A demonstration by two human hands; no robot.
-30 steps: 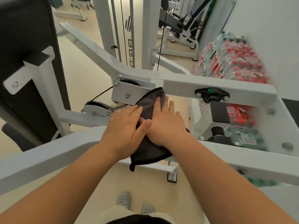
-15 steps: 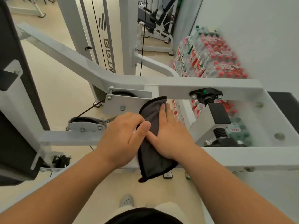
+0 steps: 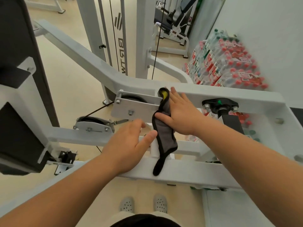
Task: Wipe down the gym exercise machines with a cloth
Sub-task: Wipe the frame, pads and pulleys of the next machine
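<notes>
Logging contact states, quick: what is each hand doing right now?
Left hand: open, holding nothing, on the white frame beside the cloth.
Right hand: open, flat, pressing the cloth.

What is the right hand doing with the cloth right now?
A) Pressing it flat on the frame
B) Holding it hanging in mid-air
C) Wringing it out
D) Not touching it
A: the right hand lies with straight fingers on the cloth, flat against the white machine frame.
</notes>
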